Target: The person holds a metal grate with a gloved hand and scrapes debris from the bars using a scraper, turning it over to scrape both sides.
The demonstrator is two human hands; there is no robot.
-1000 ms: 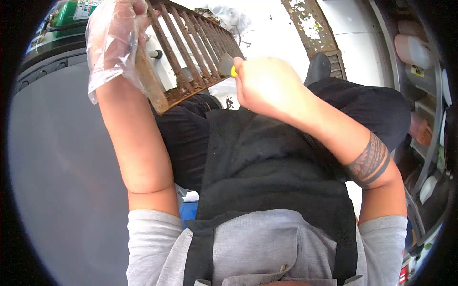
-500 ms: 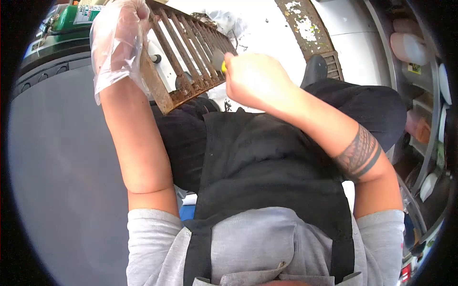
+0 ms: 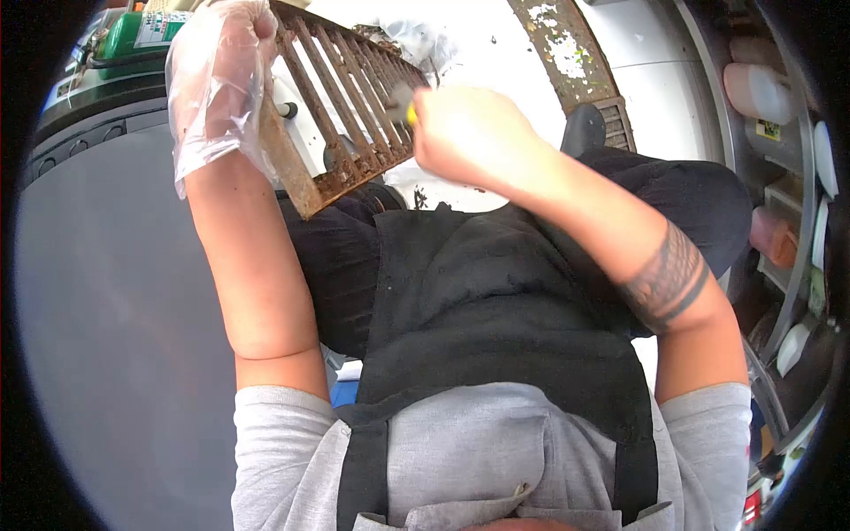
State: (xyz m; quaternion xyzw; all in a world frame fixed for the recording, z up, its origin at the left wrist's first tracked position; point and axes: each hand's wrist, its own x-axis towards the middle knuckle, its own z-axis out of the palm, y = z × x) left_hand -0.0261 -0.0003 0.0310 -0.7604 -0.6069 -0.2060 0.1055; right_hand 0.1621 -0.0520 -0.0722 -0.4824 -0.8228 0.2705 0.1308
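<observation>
My left hand [image 3: 221,71], in a loose clear plastic glove, is closed around the near-left edge of a rusty slatted metal grate [image 3: 290,164]. The grate is tilted in front of my knees, its brown bars crusted with rust or dirt. Bare and curled into a fist, my right hand [image 3: 474,133] grips a small scraper [image 3: 401,102] with a bit of yellow showing at its handle. The scraper's grey blade lies against or just over the bars on the grate's right side; exact contact is blurred. Most of the handle is hidden by my fingers.
Dark flakes [image 3: 420,196] lie on the white floor below the grate. A floor drain strip [image 3: 567,53] with peeling white patches runs ahead. To the left are a grey surface [image 3: 124,292] and a green cylinder [image 3: 124,35]; shelves with containers [image 3: 757,88] stand at right.
My right hand and the scraper have shifted slightly left and up along the bars. The left hand and grate stay almost where they were, and more dark flakes show on the floor.
</observation>
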